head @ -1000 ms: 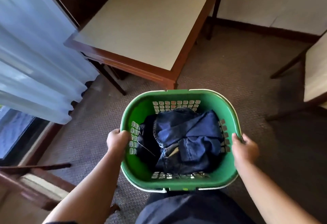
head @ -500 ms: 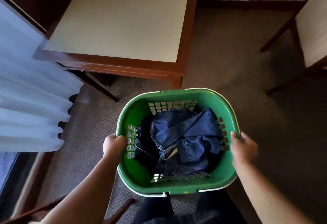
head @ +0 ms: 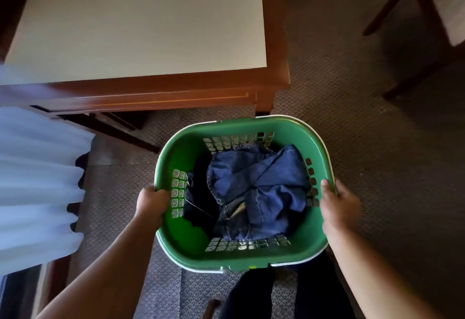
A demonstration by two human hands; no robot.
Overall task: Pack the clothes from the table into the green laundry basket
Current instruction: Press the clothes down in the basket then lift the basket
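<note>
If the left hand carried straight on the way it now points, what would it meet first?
The left hand grips the green laundry basket rim, pointing inward; going on, it would probably first meet the dark garment beside the jeans, though depth is unclear.

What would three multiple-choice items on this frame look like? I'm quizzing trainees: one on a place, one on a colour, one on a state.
1. Where is the blue denim garment?
A. on the table
B. in the green laundry basket
C. on the carpet

2. What colour is the tabletop?
A. cream
B. red
C. black

3. What are the hands doing?
A. hanging free
B. folding denim
C. gripping the basket's rim

Answers: 1 B, the denim lies inside the green laundry basket. 2 A, its surface is pale cream. 3 C, left hand and right hand each clasp a side.
</note>
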